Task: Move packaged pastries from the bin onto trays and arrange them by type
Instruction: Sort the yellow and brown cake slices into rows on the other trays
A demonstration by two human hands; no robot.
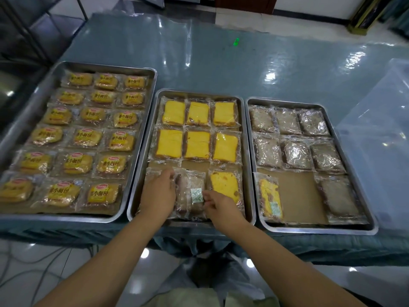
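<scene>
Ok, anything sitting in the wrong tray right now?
Two. A yellow cake packet lies front-left in the right tray among brown ones. A brown packet sits front row in the middle tray beside yellow cakes, held by the right hand.

You have bright, even light from overhead. White glare patches sit on the glossy table cover (269,75) at the upper right, and the packaged pastries (296,151) shine. Straight lines bend near the frame edges; everything looks slightly soft.
</scene>
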